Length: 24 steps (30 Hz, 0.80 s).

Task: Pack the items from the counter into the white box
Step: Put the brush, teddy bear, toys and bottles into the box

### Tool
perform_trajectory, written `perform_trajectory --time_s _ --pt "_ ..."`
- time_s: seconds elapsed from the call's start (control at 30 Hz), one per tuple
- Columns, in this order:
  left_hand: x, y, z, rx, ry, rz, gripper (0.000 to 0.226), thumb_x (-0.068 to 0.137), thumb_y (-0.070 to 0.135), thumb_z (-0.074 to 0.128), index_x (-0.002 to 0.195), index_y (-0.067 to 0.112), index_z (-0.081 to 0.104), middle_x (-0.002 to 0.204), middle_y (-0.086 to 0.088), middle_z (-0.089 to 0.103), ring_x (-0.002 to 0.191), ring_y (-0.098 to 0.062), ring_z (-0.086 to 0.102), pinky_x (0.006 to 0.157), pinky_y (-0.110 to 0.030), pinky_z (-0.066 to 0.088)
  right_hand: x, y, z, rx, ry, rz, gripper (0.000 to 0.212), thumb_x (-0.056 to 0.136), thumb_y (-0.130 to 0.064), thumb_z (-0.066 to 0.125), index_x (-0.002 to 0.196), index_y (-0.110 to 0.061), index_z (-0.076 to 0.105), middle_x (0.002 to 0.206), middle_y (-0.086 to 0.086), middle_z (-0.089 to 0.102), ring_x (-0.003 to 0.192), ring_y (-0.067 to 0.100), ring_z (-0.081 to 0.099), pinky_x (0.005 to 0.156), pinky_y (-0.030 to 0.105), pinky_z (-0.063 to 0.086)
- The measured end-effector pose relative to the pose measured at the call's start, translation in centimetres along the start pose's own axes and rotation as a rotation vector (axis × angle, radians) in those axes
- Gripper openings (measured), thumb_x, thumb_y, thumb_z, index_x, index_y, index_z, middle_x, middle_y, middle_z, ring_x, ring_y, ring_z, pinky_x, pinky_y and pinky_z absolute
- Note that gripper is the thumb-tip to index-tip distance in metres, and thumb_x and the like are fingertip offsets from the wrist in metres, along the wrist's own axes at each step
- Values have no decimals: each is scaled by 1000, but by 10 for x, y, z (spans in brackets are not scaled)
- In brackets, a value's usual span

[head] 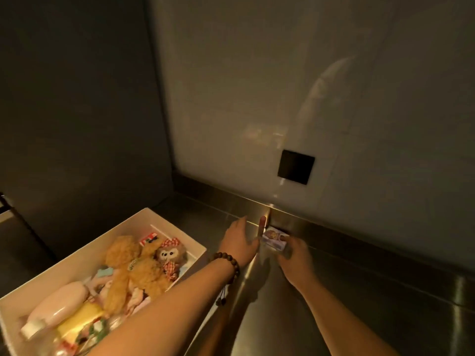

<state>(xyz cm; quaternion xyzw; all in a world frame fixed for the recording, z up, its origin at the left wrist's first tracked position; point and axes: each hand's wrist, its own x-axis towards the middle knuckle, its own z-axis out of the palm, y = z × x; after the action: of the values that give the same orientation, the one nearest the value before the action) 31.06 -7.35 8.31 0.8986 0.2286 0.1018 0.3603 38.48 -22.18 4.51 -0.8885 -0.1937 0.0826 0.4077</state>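
My right hand (293, 255) grips a small packet (274, 240) at one o'clock; my left hand (240, 242), fingers spread and empty, touches it. I judge the packet could slip crossing to the crowded white box (164, 222) at eight o'clock.

Right hand (295, 255) gripping small packet (274, 240)

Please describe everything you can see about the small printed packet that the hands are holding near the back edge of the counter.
The small packet is a flat rectangular pack, pale with a purplish print and a brownish picture on its upper face; details are blurred. It lies roughly level, just above the steel counter, close to the raised ledge at the wall. The right hand grips its right end, thumb on top. The left hand, open, touches its left end with an extended finger.
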Motion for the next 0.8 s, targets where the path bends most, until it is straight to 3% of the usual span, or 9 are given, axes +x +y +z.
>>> perform_trajectory --time_s 0.13,0.27,0.4,0.53,0.7,0.8 --pt "37 -2 39 -110 -50 -165 73 85 34 64 144 13 26 147 -10 33 132 -24 36 105 -33 33 40 32 8 -131 8 14 45 84 -27 70 125 -16 55 127 6 49 111 21 54 93 36 51" --pt "71 -8 64 -188 -46 -216 70 82 30 68 140 14 32 142 -9 40 128 -24 41 102 -34 38 73 50 28 -249 3 -53 54 83 -38 68 132 -27 47 136 1 41 125 19 40 96 31 46" --pt "99 -14 83 -261 -47 -213 40 80 20 70 114 21 48 117 -1 56 100 -13 54 82 -26 48 89 65 49 -361 -15 -85 60 82 -40 66 136 -30 42 139 -1 38 129 19 32 102 33 39" --pt "110 -15 94 -238 7 -191 16 86 16 61 95 24 50 89 7 56 91 -16 59 72 -24 48 92 76 56 -454 59 -128 55 82 -44 63 132 -31 43 131 -1 47 121 19 38 98 33 39" --pt "108 -9 85 -268 17 -159 8 91 16 53 90 23 52 86 7 56 79 -7 55 62 -16 40 83 73 60 -382 50 -49 58 80 -43 67 131 -29 42 126 -3 53 118 18 43 97 34 42" --pt "99 4 57 -305 26 -100 9 90 18 56 88 26 53 84 10 55 82 -8 55 70 -22 46 74 61 56 -289 65 -34 58 80 -39 69 131 -27 43 127 -1 51 118 19 44 96 34 44"
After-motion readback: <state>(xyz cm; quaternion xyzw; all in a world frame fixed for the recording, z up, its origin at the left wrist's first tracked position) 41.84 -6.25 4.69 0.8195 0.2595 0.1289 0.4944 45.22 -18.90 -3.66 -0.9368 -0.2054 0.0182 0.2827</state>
